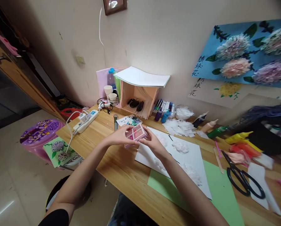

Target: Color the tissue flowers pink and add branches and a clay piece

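Note:
Between both hands is a small pink makeup palette (138,131) with several square compartments, tilted above the table. My left hand (119,135) grips its left side, and my right hand (150,140) closes round its right edge. Beneath and to the right lies a white sheet (145,153) bearing fluffy white paper flowers (181,146) and dark stem strokes. My right forearm crosses over this sheet and covers part of it. A brush (115,118) lies just beyond my left hand, beside a paint-smeared paper (126,121).
A green board (217,177) lies under the white sheet. Black scissors (242,180), a wooden stick (218,160) and paint bottles (236,137) are at the right. Torn white tissue (179,127) sits behind the sheet. A power strip (86,121) with cables is at the left edge; an open box (137,94) stands behind.

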### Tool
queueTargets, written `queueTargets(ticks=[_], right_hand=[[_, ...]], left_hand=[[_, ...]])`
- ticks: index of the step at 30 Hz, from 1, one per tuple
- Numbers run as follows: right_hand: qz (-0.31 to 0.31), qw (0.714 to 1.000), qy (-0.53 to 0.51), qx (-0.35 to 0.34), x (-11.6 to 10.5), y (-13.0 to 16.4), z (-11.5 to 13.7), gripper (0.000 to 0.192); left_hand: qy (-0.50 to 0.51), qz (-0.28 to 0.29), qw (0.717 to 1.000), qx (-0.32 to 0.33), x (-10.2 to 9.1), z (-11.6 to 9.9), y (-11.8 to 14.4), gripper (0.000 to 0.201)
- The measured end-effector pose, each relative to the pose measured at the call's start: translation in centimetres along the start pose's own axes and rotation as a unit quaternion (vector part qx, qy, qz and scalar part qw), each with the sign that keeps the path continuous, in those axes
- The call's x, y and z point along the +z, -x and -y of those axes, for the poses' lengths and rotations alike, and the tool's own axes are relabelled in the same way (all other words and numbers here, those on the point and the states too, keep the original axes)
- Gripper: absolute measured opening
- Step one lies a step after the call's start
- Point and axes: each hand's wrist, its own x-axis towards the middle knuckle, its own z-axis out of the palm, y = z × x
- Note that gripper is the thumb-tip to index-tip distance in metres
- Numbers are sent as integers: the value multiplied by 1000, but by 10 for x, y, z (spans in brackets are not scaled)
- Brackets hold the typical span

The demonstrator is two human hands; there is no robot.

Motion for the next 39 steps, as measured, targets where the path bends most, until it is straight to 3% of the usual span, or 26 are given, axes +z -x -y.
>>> queueTargets(ticks=[5,11,14,17,21,24,26,28,30,31,32,35,39], right_hand=[[39,999,-17,-25,-9,0,-1,72],[-7,998,-30,-63,-9,5,-4,81],[-31,994,-38,-99,-7,11,-5,84],[-74,987,-45,-139,4,16,-7,86],[-134,977,-46,-158,38,14,-16,89],[-104,984,-54,-133,64,5,-29,89],[-56,993,-28,-100,72,-4,-40,85],[-17,995,71,-67,70,-16,-48,78],[2,964,262,-51,63,-34,-52,58],[27,921,385,-59,58,-45,-52,43],[62,854,508,-89,55,-57,-51,29],[107,794,584,-128,52,-93,-48,20],[197,712,648,-184,64,-130,-49,19]], left_hand=[[33,12,999,40,8,4,-7,78],[103,-18,990,92,6,9,-10,75],[196,-44,971,134,7,10,-8,77],[369,-96,909,167,17,13,-7,74],[569,-178,789,152,34,20,-9,62],[641,-243,715,136,31,33,-12,64],[661,-265,690,127,17,45,-13,63],[669,-278,678,128,-3,56,-10,63],[673,-299,664,130,-24,65,-7,64],[676,-318,651,134,-33,69,-5,64],[678,-334,641,130,-41,73,-4,63],[683,-359,622,131,-56,86,0,63],[692,-337,625,131,-59,108,1,67]])
